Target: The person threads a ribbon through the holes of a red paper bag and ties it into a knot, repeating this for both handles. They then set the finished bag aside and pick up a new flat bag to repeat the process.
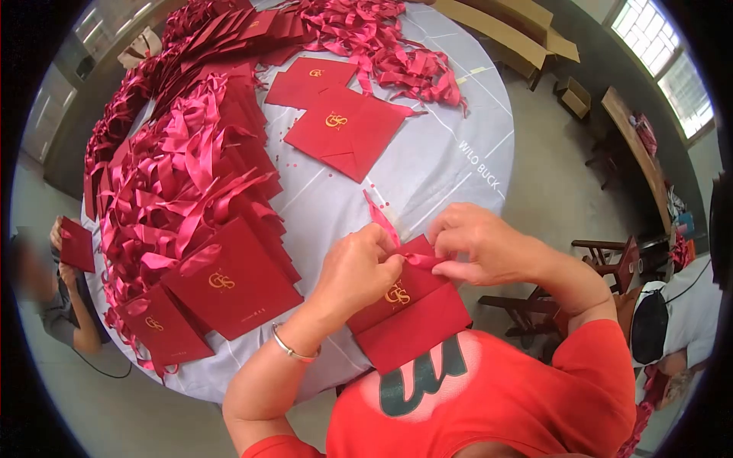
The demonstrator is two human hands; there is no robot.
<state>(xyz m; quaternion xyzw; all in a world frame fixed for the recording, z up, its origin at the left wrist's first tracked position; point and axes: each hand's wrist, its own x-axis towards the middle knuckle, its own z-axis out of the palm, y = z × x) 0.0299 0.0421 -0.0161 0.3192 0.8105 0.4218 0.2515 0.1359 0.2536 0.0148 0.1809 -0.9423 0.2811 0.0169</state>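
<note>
A red paper gift bag with a gold emblem lies at the table's near edge, against my shirt. Across its top runs a pink satin ribbon. My left hand is closed in a pinch on the ribbon at the left, and a loose ribbon end rises beyond its fingers. On the right, my right hand has thumb and fingers bent around the ribbon's other part. Fingers partly hide the ribbon between the hands.
Red bags with pink ribbons crowd the table's left side. Two flat red bags lie farther up, near a ribbon heap. Another person holds a red bag at the left. Wooden chairs stand at the right.
</note>
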